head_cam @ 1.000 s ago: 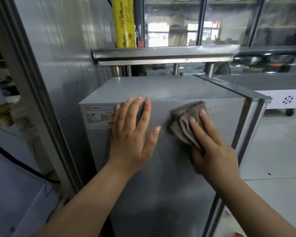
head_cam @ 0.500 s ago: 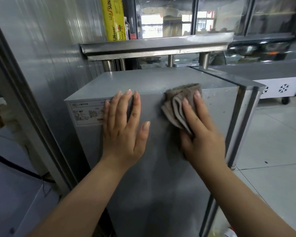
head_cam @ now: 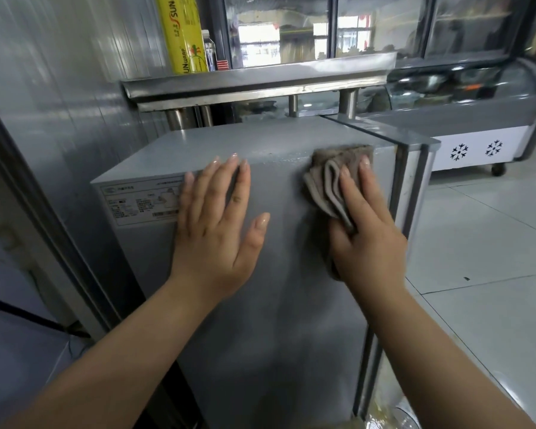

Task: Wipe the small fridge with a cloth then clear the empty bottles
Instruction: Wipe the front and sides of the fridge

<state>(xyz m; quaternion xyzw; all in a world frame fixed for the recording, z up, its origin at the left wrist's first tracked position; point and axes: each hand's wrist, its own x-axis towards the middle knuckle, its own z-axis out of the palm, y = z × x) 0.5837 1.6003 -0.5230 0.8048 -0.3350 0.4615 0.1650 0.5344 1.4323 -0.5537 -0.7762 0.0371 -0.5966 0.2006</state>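
Grey corrugated metal wall panel (head_cam: 59,88) fills the left side, with a pale tiled floor (head_cam: 492,274) to the right. A white chest freezer with black snowflake marks and a curved glass lid (head_cam: 477,131) stands at the far right on castors, well apart from the person.

Centre: the small grey metal fridge (head_cam: 276,305), box-shaped, seen from its side, its flat top just below a stainless steel shelf on round legs (head_cam: 260,85). A white printed rating label (head_cam: 143,202) sits at the upper left of the near face. On the shelf stands a yellow boxed roll of cling wrap (head_cam: 183,35), upright, and just beside it a clear plastic bottle (head_cam: 208,54); contents of the bottle cannot be told.

The person's left hand (head_cam: 220,224) lies flat on the near face, fingers straight and slightly apart, tips at the top edge, little finger overlapping the label's right end.

The right hand (head_cam: 365,230) presses a folded grey-brown cloth (head_cam: 328,181) against the same face near the upper right corner. Fingers are straight and close together over the cloth; the thumb is hidden, so any pinch on it cannot be told. The cloth's top fold reaches the fridge's upper edge, and the folds fan out to the left of the fingers.
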